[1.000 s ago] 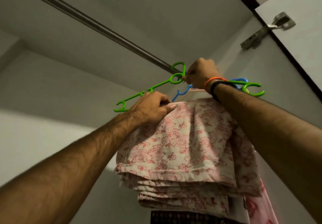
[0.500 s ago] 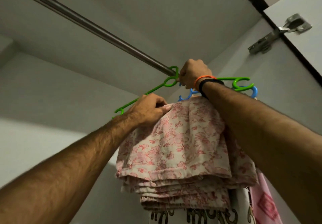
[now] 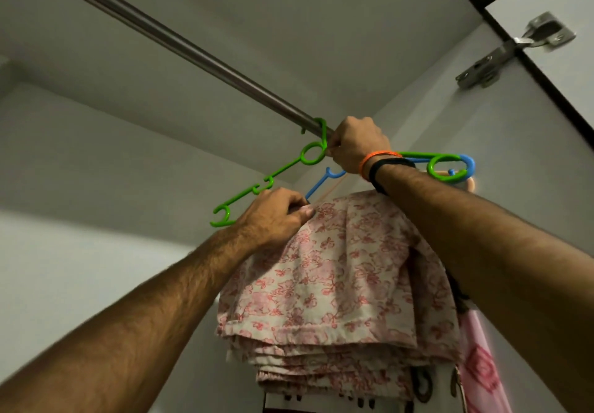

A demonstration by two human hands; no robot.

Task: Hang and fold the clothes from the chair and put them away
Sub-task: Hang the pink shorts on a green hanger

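Two hands up: your R hand [image 3: 356, 147] grips green hanger [image 3: 283, 171] at rod [image 3: 180, 42]; L hand [image 3: 273, 216] pinches floral cloth [image 3: 337, 271].

A metal door hinge [image 3: 514, 54] sits upper right on the white wardrobe door [image 3: 559, 68].

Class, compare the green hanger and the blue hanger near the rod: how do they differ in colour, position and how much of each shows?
The green hanger is bright green; the blue hanger is blue. The green hanger's hook is over the rod; the blue hanger's hook is hidden. The green one sits above and shows more; the blue is mostly hidden behind the right hand. Both look plastic.
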